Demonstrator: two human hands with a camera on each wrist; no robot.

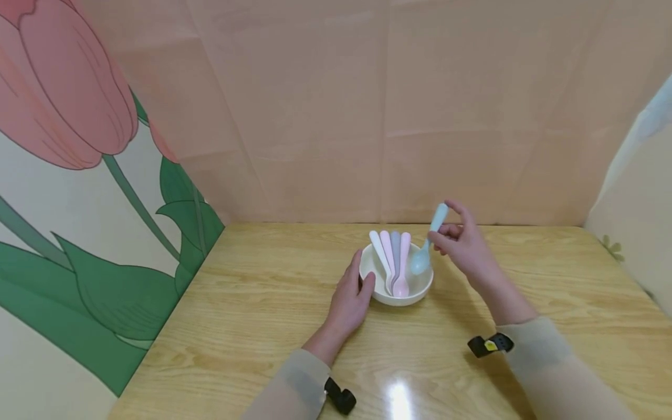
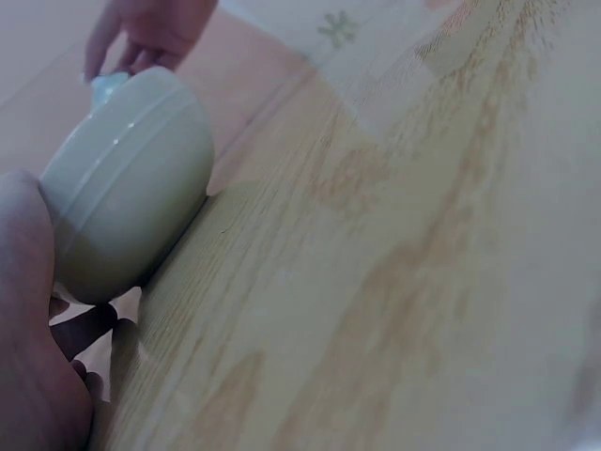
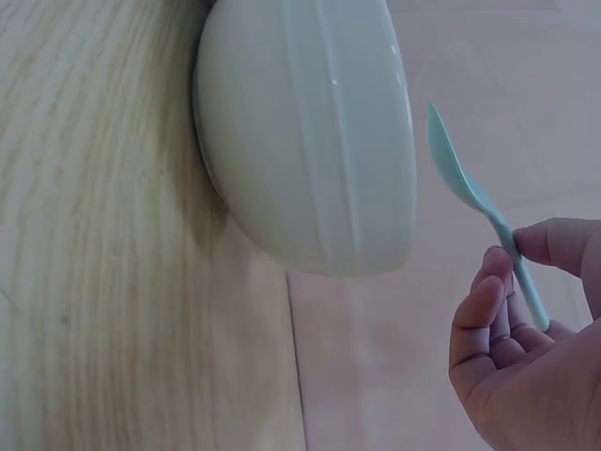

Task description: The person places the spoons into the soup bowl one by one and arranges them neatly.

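Observation:
A cream bowl (image 1: 378,298) stands on the wooden table, with several small spoons leaning in it, handles up against the far rim. Among them are a white spoon (image 1: 379,247), a greyish-purple spoon (image 1: 396,248) and pink spoons, the front one (image 1: 401,280) lowest. My left hand (image 1: 349,297) grips the bowl's left side, thumb near the front. In the right wrist view a light-blue spoon (image 3: 456,176) tilts beside the bowl's rim, apart from it. My right hand (image 1: 464,245) pinches its handle, bowl end down, above the right part of the bowl.
The wooden table (image 1: 252,315) reaches back to a plain pinkish-tan cloth wall (image 1: 315,116). On the left stands a panel with a printed tulip (image 1: 68,87). A pale panel (image 1: 640,216) borders the right side. Dark straps circle both wrists.

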